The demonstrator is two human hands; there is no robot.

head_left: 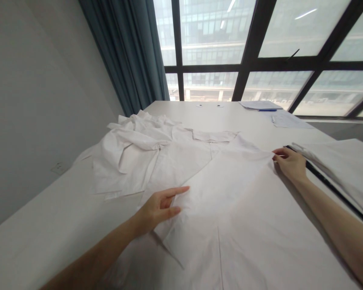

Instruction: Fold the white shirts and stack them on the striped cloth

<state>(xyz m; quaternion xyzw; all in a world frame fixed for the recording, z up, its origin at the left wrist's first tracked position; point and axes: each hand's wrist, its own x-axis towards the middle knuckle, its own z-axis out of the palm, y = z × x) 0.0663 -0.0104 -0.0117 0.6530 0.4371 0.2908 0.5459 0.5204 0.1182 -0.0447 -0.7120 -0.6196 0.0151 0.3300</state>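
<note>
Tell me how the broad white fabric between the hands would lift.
The broad white fabric would probably flop, given soft folds by the bare left hand. It looks light: the bare right hand pinches just its edge.

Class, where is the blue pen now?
In the head view, the blue pen lies right of centre near the far end of the table, beside papers, beyond the right hand.

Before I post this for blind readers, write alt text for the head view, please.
A person's right hand pinches a white garment on a table while the left hand touches it. Bunched white cloth lies farther back at left; a window is behind.
</note>
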